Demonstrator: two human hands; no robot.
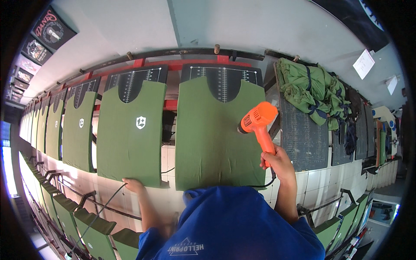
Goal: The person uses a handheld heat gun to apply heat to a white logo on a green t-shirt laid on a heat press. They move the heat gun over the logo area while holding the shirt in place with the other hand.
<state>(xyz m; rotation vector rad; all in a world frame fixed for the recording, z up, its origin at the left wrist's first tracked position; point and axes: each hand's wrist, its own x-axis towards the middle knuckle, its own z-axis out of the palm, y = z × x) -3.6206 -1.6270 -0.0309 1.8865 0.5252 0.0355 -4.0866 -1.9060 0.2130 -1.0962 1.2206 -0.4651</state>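
Note:
My right hand (281,162) is closed around the handle of an orange heat gun (261,119). The gun's dark nozzle points left, over the right side of a green T-shirt (203,134) stretched on a black printing board (247,73). A darker patch runs down the middle of this shirt. Low on the left, my left hand (133,184) grips a dark power cord (104,206), close to the hem of the neighbouring green T-shirt (130,149). That shirt carries a small white shield print (141,122) on its chest.
More boards with green shirts (78,143) run off to the left. Behind me stands another row of green shirts (93,227). A heap of folded green garments (307,84) covers the far part of a dark board (305,143) on the right. A red rail (173,67) crosses behind.

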